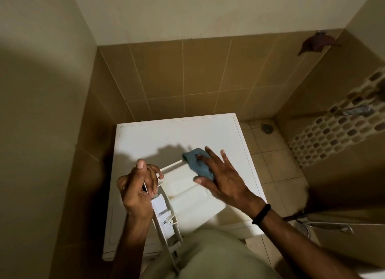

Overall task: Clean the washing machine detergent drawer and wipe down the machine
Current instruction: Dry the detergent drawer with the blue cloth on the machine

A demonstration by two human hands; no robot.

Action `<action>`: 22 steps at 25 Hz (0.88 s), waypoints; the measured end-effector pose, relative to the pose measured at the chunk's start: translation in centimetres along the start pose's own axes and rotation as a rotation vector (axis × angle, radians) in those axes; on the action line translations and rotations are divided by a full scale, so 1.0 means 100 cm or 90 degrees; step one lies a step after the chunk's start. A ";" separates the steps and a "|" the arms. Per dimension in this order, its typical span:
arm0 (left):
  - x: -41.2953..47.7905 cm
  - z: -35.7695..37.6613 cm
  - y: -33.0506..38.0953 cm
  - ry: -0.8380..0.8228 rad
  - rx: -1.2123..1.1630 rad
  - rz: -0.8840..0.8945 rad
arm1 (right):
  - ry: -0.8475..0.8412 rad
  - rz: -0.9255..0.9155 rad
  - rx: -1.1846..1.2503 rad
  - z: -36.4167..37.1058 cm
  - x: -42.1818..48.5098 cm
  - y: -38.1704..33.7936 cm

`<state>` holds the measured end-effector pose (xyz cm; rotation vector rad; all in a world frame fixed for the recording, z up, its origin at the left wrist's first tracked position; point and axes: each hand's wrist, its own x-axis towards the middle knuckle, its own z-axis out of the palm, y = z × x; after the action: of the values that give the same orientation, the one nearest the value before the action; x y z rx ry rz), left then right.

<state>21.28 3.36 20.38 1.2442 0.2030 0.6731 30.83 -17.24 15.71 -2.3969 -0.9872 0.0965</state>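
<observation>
The white washing machine [166,137] stands in a tiled corner, seen from above. The white plastic detergent drawer [187,193] is out of the machine and held over its top. My left hand [139,187] grips the drawer's front end, fingers curled round its edge. My right hand [220,174] presses a blue cloth [198,164] against the drawer's far end, fingers spread and mostly straight. A black band sits on the right wrist.
Brown tiled walls close in behind and to the left of the machine. To the right lies a tiled floor with a drain [266,127], a mosaic wall strip [333,128] and a metal shower hose [329,226]. A dark rag [316,44] hangs on the right wall.
</observation>
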 end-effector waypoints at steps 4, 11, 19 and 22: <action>0.000 0.006 -0.006 -0.020 -0.009 -0.014 | -0.007 -0.124 0.046 0.020 0.001 -0.075; -0.002 -0.001 0.003 0.004 -0.005 -0.003 | 0.052 0.070 0.207 0.003 0.002 -0.024; -0.007 -0.007 0.005 0.007 0.000 0.008 | 0.038 -0.062 0.170 0.014 0.001 -0.022; -0.003 -0.005 0.003 0.041 0.006 0.003 | 0.058 0.065 0.242 0.011 0.004 -0.028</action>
<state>20.66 3.62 20.47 1.2338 0.2565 0.7169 29.09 -14.81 16.26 -2.0812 -0.7298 0.1916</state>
